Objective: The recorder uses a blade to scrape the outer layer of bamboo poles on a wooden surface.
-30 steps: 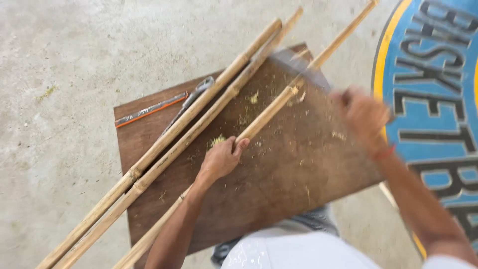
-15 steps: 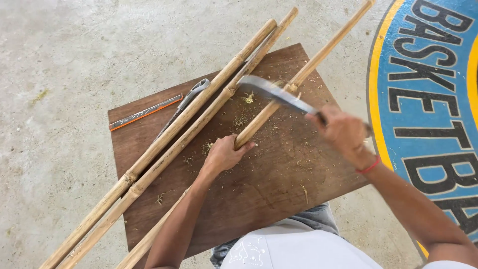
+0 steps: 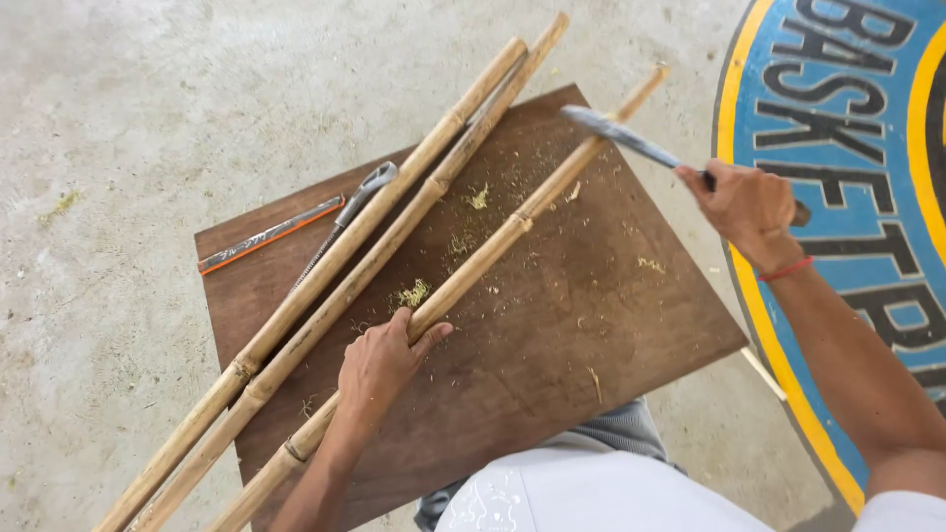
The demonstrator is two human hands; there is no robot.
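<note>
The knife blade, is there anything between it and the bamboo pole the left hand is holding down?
Nothing visible. The knife blade in the right hand sits right at the upper part of the bamboo pole, which the left hand presses to the wooden board. The two other poles lie apart, off to the left.

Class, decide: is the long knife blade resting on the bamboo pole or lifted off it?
Touching: the long knife blade, in the right hand, meets the bamboo pole near its far end.
</note>
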